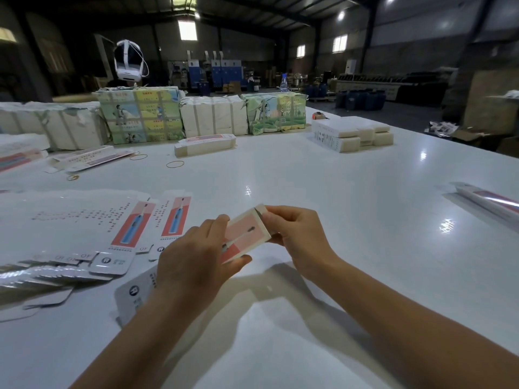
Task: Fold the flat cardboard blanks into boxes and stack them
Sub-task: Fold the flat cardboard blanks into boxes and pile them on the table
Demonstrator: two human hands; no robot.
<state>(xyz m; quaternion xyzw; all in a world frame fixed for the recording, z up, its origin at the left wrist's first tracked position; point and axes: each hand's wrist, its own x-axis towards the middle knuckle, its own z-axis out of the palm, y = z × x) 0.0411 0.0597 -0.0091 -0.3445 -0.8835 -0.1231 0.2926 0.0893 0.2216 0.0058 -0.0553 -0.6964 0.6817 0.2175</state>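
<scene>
1. The left hand (193, 248) grips the near end of a small pink box (243, 236), fingers curled over its top edge and thumb pressed along its lower side.
2. The right hand (295, 234) pinches the far end of the box, fingertips bent onto the pale flap at its upper corner.
3. The box is held between both hands just above the white table (337, 192), tilted, its printed pink face turned towards the camera.
4. Left of the box, flat blanks (123, 228) lie spread and overlapping on the table, printed side up.
5. Beyond the box, near the far edge, a short stack of blanks (205, 146) lies in front of wrapped bundles (140, 116).
6. Rubber bands (174, 164) lie loose just left of that stack.
7. Right of the box, more white cartons (351, 133) are piled far back.
</scene>
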